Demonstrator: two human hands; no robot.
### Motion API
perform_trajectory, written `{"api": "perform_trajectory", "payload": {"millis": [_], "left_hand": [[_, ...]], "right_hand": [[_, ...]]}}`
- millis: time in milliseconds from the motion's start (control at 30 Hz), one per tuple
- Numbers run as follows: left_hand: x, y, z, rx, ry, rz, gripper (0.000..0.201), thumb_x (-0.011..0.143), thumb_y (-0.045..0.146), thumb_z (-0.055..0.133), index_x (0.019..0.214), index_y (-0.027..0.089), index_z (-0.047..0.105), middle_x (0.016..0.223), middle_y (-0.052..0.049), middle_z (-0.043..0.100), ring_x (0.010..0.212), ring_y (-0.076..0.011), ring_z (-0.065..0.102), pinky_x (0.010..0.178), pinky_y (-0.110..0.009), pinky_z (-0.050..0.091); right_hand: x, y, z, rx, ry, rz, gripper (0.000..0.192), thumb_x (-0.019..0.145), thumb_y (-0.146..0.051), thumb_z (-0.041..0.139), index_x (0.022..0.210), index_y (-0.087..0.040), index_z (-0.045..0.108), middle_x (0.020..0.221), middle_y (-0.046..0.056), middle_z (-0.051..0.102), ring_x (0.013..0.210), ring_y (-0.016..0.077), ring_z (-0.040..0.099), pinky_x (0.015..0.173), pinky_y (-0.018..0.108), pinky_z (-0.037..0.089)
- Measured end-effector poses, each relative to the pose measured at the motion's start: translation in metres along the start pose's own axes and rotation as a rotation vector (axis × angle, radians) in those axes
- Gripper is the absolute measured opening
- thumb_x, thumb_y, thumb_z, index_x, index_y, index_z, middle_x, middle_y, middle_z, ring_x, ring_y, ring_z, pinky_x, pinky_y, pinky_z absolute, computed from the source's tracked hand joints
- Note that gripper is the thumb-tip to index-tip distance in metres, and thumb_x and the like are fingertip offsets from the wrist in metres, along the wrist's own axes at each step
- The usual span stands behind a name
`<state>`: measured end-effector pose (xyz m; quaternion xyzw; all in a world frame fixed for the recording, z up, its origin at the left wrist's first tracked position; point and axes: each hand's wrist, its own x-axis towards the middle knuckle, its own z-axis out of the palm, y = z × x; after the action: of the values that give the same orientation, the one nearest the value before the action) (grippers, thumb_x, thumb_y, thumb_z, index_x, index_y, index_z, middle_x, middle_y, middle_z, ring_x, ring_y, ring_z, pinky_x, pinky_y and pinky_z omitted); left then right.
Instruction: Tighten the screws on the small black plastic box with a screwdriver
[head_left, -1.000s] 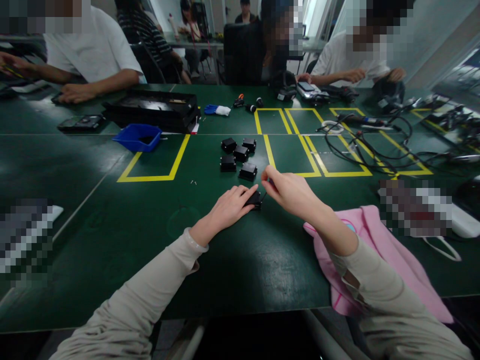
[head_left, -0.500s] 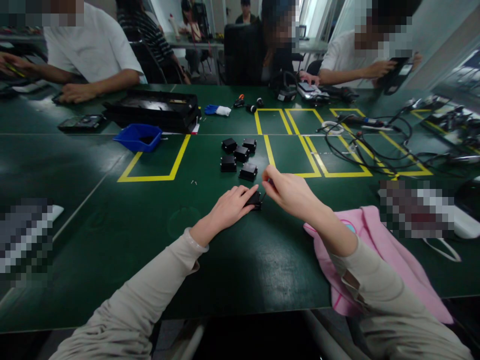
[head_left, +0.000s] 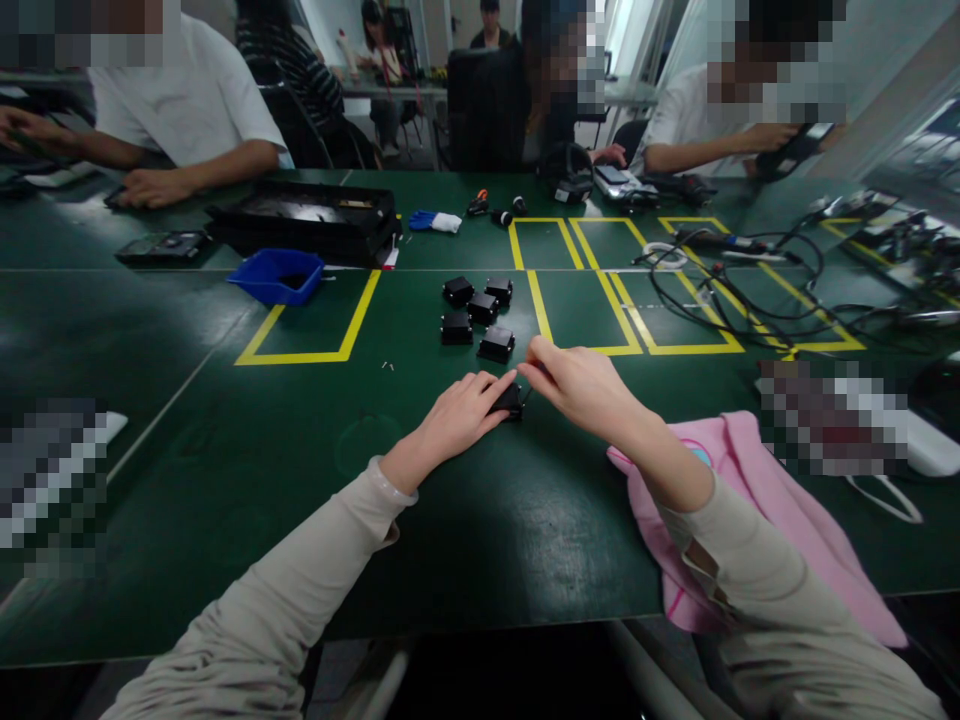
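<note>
Head view, looking forward and down, green table [head_left: 225,470] near

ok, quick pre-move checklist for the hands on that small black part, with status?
1. Left hand pins the small black part flat on the green table: ok.
2. Right hand pinched at the part's far edge: ok; what the fingertips hold: cannot tell.
3. Four spare black parts sit apart from both hands: ok.
4. Tiny loose pieces on the table, out of the hands' way: ok.
5. Pink cloth under the right forearm, away from the part: ok.
</note>
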<state>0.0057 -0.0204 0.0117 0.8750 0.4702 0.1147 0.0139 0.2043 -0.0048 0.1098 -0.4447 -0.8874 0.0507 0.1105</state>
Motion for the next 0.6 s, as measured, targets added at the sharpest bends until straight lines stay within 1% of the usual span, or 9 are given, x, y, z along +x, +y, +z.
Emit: {"api": "perform_trajectory", "payload": {"millis": [167, 367, 500, 600], "left_hand": [[0.0003, 0.0003, -0.0009, -0.002, -0.007, 0.001, 0.055, 0.096, 0.040, 0.047, 0.145, 0.020, 0.030, 0.120, -0.009, 0.053, 0.102, -0.0234, 0.051, 0.090, -0.037, 0.046], [0.0004, 0.0005, -0.0015, -0.012, -0.011, 0.000, 0.054, 0.097, 0.040, 0.046, 0.144, 0.020, 0.031, 0.119, -0.009, 0.053, 0.101, -0.0232, 0.052, 0.090, -0.037, 0.046], [0.0004, 0.0003, -0.0014, -0.012, -0.012, -0.002, 0.056, 0.097, 0.040, 0.046, 0.146, 0.020, 0.028, 0.120, -0.009, 0.053, 0.101, -0.0231, 0.052, 0.089, -0.037, 0.046], [0.0000, -0.0002, -0.0008, -0.019, -0.006, -0.002, 0.055, 0.097, 0.040, 0.045, 0.146, 0.021, 0.028, 0.119, -0.010, 0.053, 0.101, -0.0229, 0.052, 0.089, -0.037, 0.046]], "right_hand": [[-0.0002, 0.0012, 0.0001, 0.043, 0.000, -0.002, 0.024, 0.096, -0.032, 0.035, 0.108, -0.018, 0.050, 0.080, 0.003, 0.067, 0.063, 0.0151, 0.056, 0.056, 0.026, 0.024], [0.0004, 0.0029, 0.0011, 0.017, -0.007, -0.006, 0.031, 0.098, -0.040, 0.031, 0.101, -0.019, 0.052, 0.076, 0.004, 0.066, 0.063, 0.0158, 0.056, 0.056, 0.026, 0.024], [0.0003, 0.0053, 0.0031, 0.043, 0.000, -0.010, 0.025, 0.097, -0.034, 0.033, 0.108, -0.018, 0.049, 0.078, 0.003, 0.066, 0.061, 0.0151, 0.055, 0.055, 0.026, 0.024], [-0.0002, 0.0049, 0.0021, 0.049, 0.000, -0.016, 0.024, 0.096, -0.033, 0.034, 0.108, -0.018, 0.049, 0.080, 0.004, 0.067, 0.063, 0.0152, 0.056, 0.056, 0.026, 0.025]]}}
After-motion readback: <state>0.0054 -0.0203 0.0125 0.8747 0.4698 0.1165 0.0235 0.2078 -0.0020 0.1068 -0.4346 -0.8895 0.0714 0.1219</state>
